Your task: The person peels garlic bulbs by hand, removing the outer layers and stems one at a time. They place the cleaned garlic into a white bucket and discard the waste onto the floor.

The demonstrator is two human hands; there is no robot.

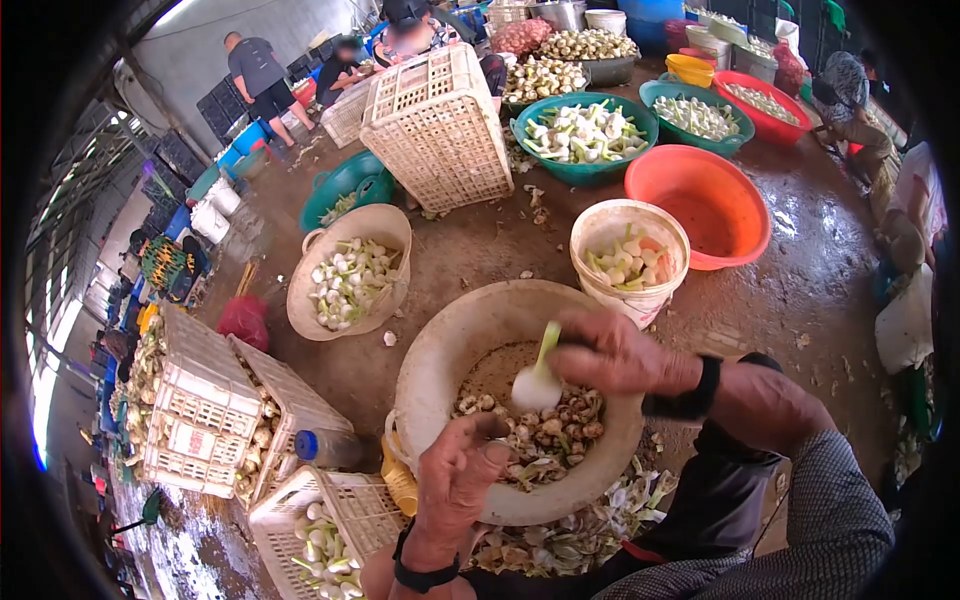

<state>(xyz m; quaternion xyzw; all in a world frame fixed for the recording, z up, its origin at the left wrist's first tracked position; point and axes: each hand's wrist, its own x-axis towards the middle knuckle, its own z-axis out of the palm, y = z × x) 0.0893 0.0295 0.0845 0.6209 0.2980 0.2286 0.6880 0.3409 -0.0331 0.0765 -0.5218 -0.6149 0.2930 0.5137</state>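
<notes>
My right hand [612, 352] is closed around a white garlic bulb [538, 388] with a short green stem, held above a large pale basin [425, 350]. My left hand [462, 470] is over the basin's near-left rim, its fingers curled in. Whatever is between those fingers, if anything, is hidden. Down in the basin lie several untrimmed brownish garlic bulbs [550, 430] and loose bits of skin. Just beyond the right hand stands a white bucket [590, 240] with peeled garlic bulbs [625, 262] in it.
A pale tub [300, 290] of garlic stands to the left, near stacked plastic crates [205, 400]. An orange basin [700, 205] and green basins [585, 170] sit farther off. Garlic peelings [570, 545] cover the ground beneath the basin. Other people [258, 80] are in the background.
</notes>
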